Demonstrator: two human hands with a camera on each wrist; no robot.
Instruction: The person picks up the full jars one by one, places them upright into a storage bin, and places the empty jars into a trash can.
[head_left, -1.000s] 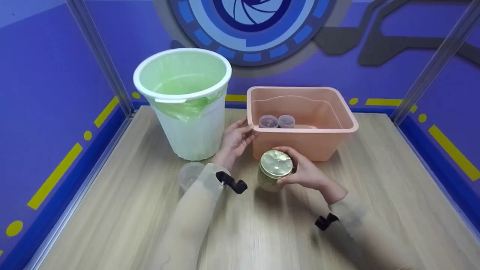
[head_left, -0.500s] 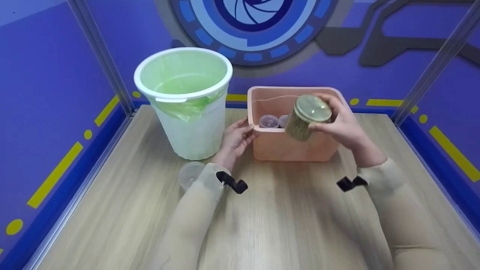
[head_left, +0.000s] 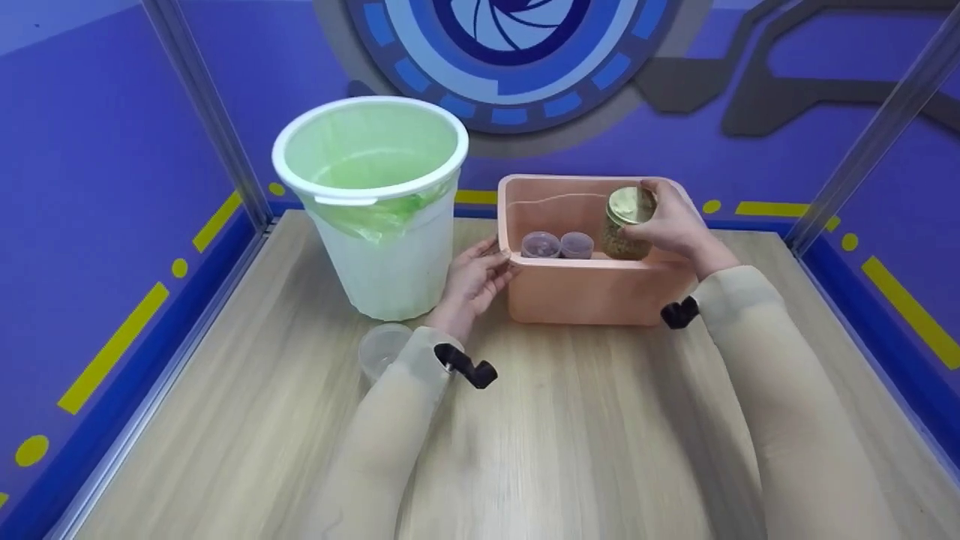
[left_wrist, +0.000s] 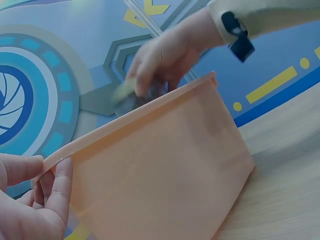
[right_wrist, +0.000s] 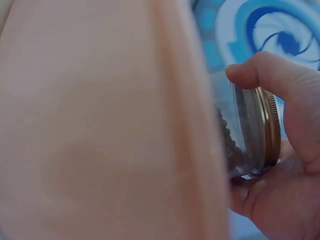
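My right hand point(head_left: 671, 219) grips a clear jar point(head_left: 624, 238) with a gold screw lid, held within the right side of the pink plastic bin point(head_left: 592, 292). Small dark grains show through the jar's wall in the right wrist view, where the bin's rim hides its lower part. At the bin's near left corner, my left hand point(head_left: 474, 283) pinches the rim between thumb and fingers, as the left wrist view point(left_wrist: 40, 200) also shows. Two small round plastic tubs point(head_left: 541, 245) sit inside the bin on the left.
Left of the bin stands a tall white bucket point(head_left: 397, 262) lined with a green bag. A clear round tub point(head_left: 381, 351) is on the wooden table point(head_left: 555, 450), partly behind my left forearm. Blue printed panels point(head_left: 90, 187) enclose the table at the back and sides.
My right hand has lifted the jar from in front of the bin, carried it right and over the rim, and lowered it inside. The left hand has stayed on the rim.
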